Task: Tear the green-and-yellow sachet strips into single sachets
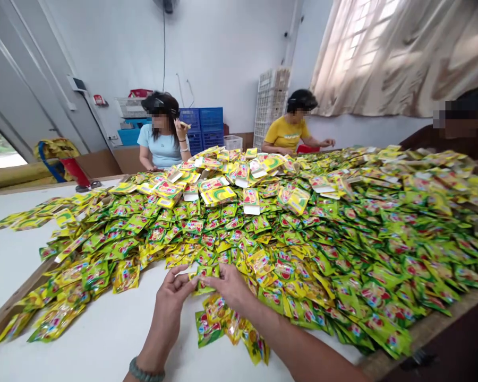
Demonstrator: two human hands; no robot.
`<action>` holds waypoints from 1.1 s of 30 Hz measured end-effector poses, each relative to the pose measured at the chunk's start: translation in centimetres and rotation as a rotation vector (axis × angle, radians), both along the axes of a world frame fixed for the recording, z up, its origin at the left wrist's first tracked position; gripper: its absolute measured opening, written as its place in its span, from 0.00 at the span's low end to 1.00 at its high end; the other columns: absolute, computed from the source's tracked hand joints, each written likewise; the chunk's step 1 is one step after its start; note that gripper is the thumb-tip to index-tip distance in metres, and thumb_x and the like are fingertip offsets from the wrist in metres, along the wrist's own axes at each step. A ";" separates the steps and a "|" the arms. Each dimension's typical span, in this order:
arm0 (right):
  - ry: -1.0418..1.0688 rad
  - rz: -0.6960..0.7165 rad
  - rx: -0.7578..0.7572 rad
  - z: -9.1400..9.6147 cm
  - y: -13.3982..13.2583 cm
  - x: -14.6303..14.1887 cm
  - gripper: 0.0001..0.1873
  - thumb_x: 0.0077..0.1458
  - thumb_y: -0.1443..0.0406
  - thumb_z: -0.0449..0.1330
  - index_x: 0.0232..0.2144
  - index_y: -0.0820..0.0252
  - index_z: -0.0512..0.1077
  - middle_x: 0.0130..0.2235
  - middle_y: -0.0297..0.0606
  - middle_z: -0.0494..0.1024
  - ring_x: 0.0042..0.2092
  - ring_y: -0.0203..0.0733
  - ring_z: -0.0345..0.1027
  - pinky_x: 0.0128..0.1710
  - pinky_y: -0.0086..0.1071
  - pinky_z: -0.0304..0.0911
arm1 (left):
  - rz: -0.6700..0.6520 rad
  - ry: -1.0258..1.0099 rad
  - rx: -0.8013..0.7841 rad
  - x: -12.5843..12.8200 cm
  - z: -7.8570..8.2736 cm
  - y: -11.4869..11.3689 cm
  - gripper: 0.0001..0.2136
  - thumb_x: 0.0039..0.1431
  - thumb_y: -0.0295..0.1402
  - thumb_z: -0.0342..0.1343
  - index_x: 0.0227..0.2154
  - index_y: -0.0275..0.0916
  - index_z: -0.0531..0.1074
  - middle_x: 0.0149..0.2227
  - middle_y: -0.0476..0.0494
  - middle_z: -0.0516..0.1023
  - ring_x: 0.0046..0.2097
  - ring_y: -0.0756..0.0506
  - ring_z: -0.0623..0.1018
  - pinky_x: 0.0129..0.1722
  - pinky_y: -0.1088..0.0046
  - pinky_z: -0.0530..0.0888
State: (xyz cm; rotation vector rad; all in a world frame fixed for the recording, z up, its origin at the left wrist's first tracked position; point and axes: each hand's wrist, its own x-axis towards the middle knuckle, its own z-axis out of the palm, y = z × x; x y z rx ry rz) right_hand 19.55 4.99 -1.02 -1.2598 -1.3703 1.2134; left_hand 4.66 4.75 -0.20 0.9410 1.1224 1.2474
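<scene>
A huge heap of small green and yellow sachets (302,233) covers the white table (83,339). At its near edge both my hands pinch one sachet (205,276) between them. My left hand (173,294) grips its left side with fingers closed. My right hand (229,286) grips its right side, thumb on top. Several more sachets (227,326) lie loose on the table just below my hands. On top of the heap farther back lie several flat yellow cartons (217,195).
Two people sit at the far side, one in a light blue top (161,140), one in a yellow shirt (289,132). Another person (458,130) is at the right edge. Blue crates (203,124) and a white crate stack (271,103) stand by the wall.
</scene>
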 end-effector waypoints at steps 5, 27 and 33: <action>-0.185 -0.521 0.272 3.4 3.8 5.0 0.23 0.52 0.49 0.53 0.42 0.59 0.69 0.34 0.40 0.74 0.35 0.42 0.66 0.32 0.32 0.63 | 0.041 0.229 0.011 -1.7 -0.6 0.4 0.21 0.42 0.45 0.64 0.36 0.37 0.70 0.27 0.47 0.74 0.32 0.46 0.71 0.32 0.73 0.66; -0.518 0.423 0.412 2.8 0.1 0.1 0.08 0.48 0.66 0.63 0.34 0.58 0.72 0.39 0.36 0.74 0.42 0.39 0.67 0.42 0.30 0.61 | 0.054 0.519 0.417 -6.0 2.1 0.9 0.24 0.38 0.35 0.67 0.43 0.46 0.75 0.49 0.41 0.74 0.53 0.39 0.69 0.51 0.66 0.65; -0.164 0.360 0.063 1.1 0.8 0.9 0.14 0.49 0.61 0.62 0.38 0.59 0.73 0.36 0.34 0.75 0.36 0.38 0.69 0.37 0.31 0.64 | -0.366 0.422 0.106 -4.6 0.8 0.5 0.09 0.44 0.36 0.63 0.29 0.38 0.78 0.31 0.44 0.78 0.33 0.45 0.75 0.34 0.74 0.69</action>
